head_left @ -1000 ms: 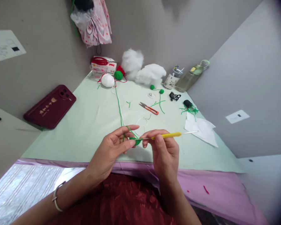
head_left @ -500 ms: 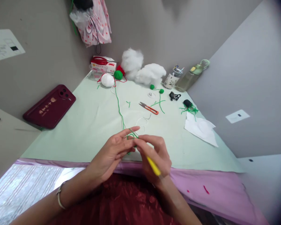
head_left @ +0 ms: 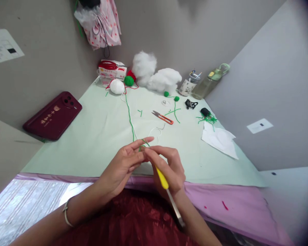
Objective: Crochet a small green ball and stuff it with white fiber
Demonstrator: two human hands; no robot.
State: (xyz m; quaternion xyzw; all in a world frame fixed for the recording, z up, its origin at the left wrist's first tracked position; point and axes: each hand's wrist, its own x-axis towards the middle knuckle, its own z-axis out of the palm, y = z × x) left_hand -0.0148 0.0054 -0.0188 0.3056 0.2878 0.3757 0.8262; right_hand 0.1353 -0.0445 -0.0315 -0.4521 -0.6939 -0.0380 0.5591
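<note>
Here, nearest the body, a red cloth (head_left: 133, 218) covers the lap. Just beyond it the two hands meet over the near edge of the tabletop (head_left: 92, 143), where a purple cloth (head_left: 220, 196) hangs along the rim. The left hand (head_left: 123, 165) pinches the green yarn (head_left: 130, 119) between thumb and fingers, its index finger stretched out with the strand over it. The right hand (head_left: 170, 167) is closed around a crochet hook (head_left: 161, 177), the yellow handle pointing back toward the body and the tip hidden where the fingertips touch.

From the hands the yarn runs straight away across the middle of the surface. To the left lies wide bare room, reaching to a phone (head_left: 52, 116) propped at the left edge. To the right a white sheet (head_left: 219, 140) lies near the right edge.

Past the middle, orange snips (head_left: 163, 118) lie just right of the yarn. Green scraps (head_left: 207, 119) and a black clip (head_left: 191, 104) sit farther right.

Along the far edge a cup (head_left: 188, 87) holds pens, with a clear bottle (head_left: 213, 80) leaning beside it; its contents are unclear. White stuffing (head_left: 156, 75) is piled in the centre. A white ball (head_left: 117, 86) and a green ball (head_left: 129, 81) sit before a box (head_left: 111, 72). A pink bag (head_left: 101, 25) hangs on the wall above.
</note>
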